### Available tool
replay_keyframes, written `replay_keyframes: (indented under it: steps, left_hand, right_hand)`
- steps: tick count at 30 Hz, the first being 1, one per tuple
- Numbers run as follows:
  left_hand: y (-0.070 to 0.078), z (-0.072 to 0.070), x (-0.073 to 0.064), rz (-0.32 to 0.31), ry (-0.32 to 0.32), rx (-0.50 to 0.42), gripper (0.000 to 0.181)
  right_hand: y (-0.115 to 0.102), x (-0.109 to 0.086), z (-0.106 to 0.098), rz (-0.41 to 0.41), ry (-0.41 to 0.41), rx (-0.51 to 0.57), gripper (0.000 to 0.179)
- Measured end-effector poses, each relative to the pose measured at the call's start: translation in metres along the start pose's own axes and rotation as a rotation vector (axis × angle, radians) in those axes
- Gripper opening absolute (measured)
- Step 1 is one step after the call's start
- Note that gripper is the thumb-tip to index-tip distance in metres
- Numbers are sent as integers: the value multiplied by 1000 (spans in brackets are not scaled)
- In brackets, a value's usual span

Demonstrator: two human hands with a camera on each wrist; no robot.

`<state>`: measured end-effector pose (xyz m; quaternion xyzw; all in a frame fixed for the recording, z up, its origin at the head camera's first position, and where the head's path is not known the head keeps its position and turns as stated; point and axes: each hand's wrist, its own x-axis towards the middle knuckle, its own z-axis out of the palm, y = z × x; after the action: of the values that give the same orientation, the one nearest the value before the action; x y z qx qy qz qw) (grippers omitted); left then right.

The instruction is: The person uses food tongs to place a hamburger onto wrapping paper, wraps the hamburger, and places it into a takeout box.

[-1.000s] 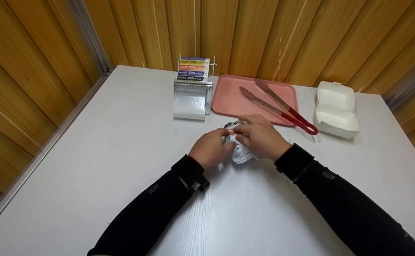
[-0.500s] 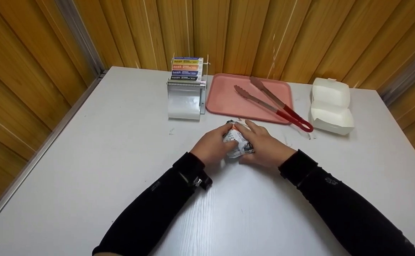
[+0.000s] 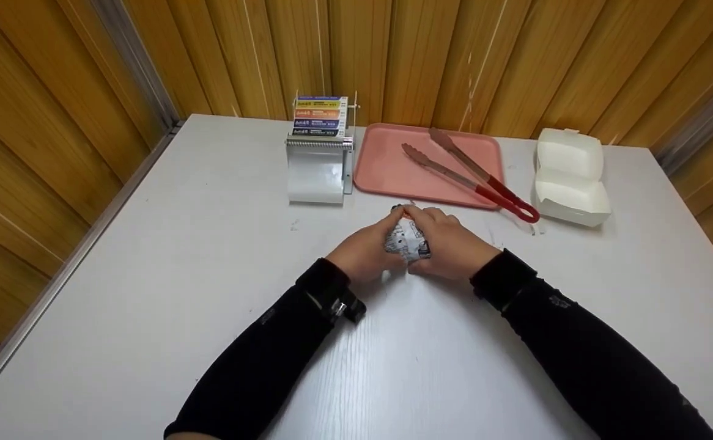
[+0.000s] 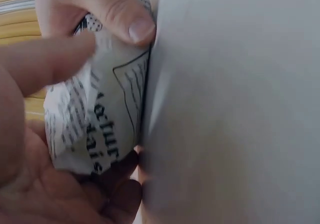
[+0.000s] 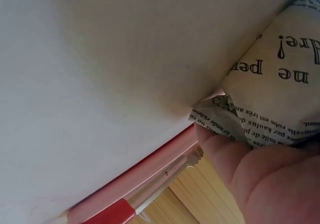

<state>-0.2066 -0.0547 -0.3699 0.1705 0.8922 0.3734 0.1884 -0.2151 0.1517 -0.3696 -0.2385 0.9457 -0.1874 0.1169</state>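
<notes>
A round bundle wrapped in white newsprint-patterned paper stands on the table between both hands. A bit of orange shows at its top under the fingertips. My left hand grips its left side, thumb at the near face and fingers reaching over the top. Around the right side curls my right hand, its thumb low near the table. In the left wrist view, large dark print runs across the wrapper, and fingers curl below it. A folded paper corner sticks out by the right fingers in the right wrist view. The contents are hidden.
Behind the hands lies a pink tray with red-handled tongs across it, handle past its edge. Left of it stands a metal dispenser holding several coloured label rolls. An open white clamshell box sits at the right. Wood-look panels enclose the table.
The right hand has come down from the bundle's top to its side, and both hands now cup it. The wrapper's loose near edge looks tucked in, and the bundle appears more compact.
</notes>
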Motion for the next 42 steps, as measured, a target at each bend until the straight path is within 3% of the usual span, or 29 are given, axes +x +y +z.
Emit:
replay_keyframes:
  steps: [7, 12, 20, 33, 42]
  left_hand:
    - [9, 10, 8, -25, 126, 125, 95]
    - [11, 10, 9, -25, 154, 167, 95]
    - [7, 9, 9, -24, 106, 66, 97]
    - [4, 5, 6, -45, 117, 91, 95]
    - [8, 0, 1, -139, 57, 110, 103]
  right_hand:
    - [3, 2, 0, 11, 1, 23, 108]
    - [2, 3, 0, 24, 1, 35, 112]
    - [2, 7, 0, 19, 14, 36, 107]
    - [3, 8, 1, 11, 10, 59, 107]
    - [4, 6, 0, 33, 1, 73, 112]
